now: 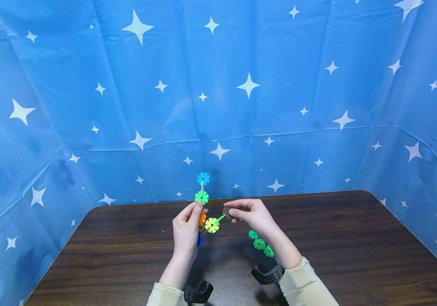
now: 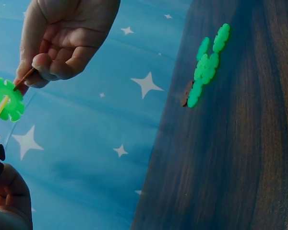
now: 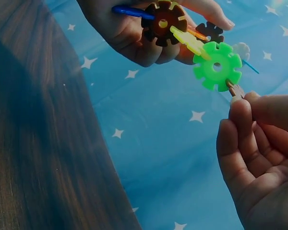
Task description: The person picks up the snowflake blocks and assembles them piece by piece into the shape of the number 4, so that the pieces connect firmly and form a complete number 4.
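Note:
A chain of slotted plastic discs is held up over the table between two hands. My left hand (image 1: 185, 227) pinches it below a green disc (image 1: 201, 197), with a light blue disc (image 1: 203, 178) at the top end. An orange disc (image 1: 202, 218) and a dark blue disc (image 1: 200, 239) show beside that hand, partly hidden by it. A yellow disc (image 1: 212, 225) leads to another green disc (image 3: 217, 66). Thumb and fingers of my right hand (image 1: 254, 216) pinch a brown disc (image 1: 226, 212), whose edge meets that green disc in the right wrist view.
A joined row of green discs (image 1: 259, 244) lies on the dark wooden table (image 1: 126, 255) near the right forearm. In the left wrist view a brown disc (image 2: 186, 94) is at its end. A blue star-patterned curtain (image 1: 218, 106) surrounds the table's back and sides.

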